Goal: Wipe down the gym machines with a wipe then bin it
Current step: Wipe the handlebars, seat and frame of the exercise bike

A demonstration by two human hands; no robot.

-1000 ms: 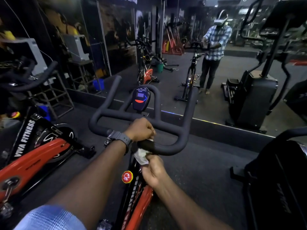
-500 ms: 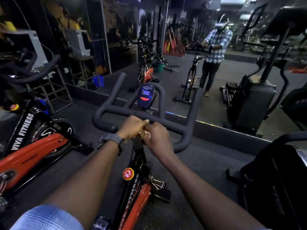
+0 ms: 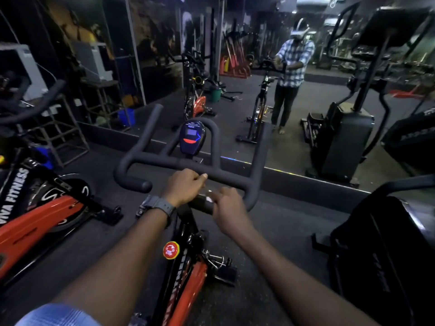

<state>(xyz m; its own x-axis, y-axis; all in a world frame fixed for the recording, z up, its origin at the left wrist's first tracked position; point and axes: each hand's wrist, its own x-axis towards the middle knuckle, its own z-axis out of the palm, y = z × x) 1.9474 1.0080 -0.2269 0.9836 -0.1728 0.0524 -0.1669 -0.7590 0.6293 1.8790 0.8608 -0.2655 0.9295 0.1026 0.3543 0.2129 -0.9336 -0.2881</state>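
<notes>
Head view, items by size, change noted against a second ago:

Mirror wall (image 3: pixel 306 128): ahead of the bike; shows a person in a checked shirt at the same machine. Steady across the second

Spin bike (image 3: pixel 188 274): red and black frame, directly below the camera. A second bike (image 3: pixel 35 217) stands to the left, a dark machine (image 3: pixel 388 250) to the right. None displaced

Handlebar (image 3: pixel 169 161): black, multi-grip, with a small console (image 3: pixel 191 137) upright at its centre. It reads slightly farther from the camera than a second ago; judged head movement only

Left hand (image 3: pixel 182 188): wrist carries a watch; fingers curled over the rear cross-bar, gripping it. Position matches a second ago, so it acts as the steadying hand

Right hand (image 3: pixel 227 208): a second ago it hung below the near grip end with the wipe dangling; now raised onto the near right grip, fingers wrapped round it, blurred with motion

Wipe (image 3: pixel 209 198): only a small white patch shows, pressed between right-hand fingers and grip; formerly a visible crumpled tuft beneath the bar

Reading: wiping has shifted from the underside of the bar to the right grip. Handlebar cleaning is mid-course; other machines and binning remain
</notes>
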